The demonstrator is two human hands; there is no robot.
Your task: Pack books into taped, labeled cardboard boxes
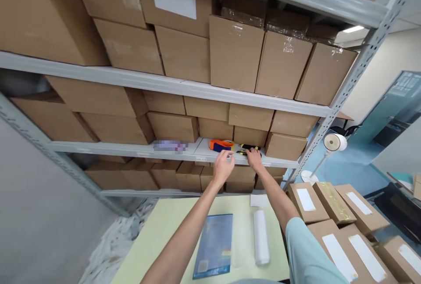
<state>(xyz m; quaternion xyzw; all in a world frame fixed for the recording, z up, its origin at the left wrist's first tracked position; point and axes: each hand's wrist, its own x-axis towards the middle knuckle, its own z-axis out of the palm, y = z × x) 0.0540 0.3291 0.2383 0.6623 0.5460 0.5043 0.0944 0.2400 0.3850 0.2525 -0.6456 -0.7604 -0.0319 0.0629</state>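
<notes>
On the shelf ledge lies an orange and dark blue object (221, 145), its exact kind unclear. Just in front of it is my left hand (224, 166), fingers loosely bent and apart, with nothing visible in them. To the right, my right hand (254, 158) reaches down onto a black-and-yellow hand tool (242, 152), with its fingers closed over it and hiding most of it. A second black-and-yellow tool (249, 147) lies just behind those fingers. Both forearms stretch forward over the table.
Cardboard boxes (237, 53) fill the grey metal rack (289, 104). Below me, a pale yellow table (164, 231) carries a blue plastic folder (213, 244) and a white roll (261, 238). Labelled boxes (333, 203) are stacked at right, near a white fan (334, 142).
</notes>
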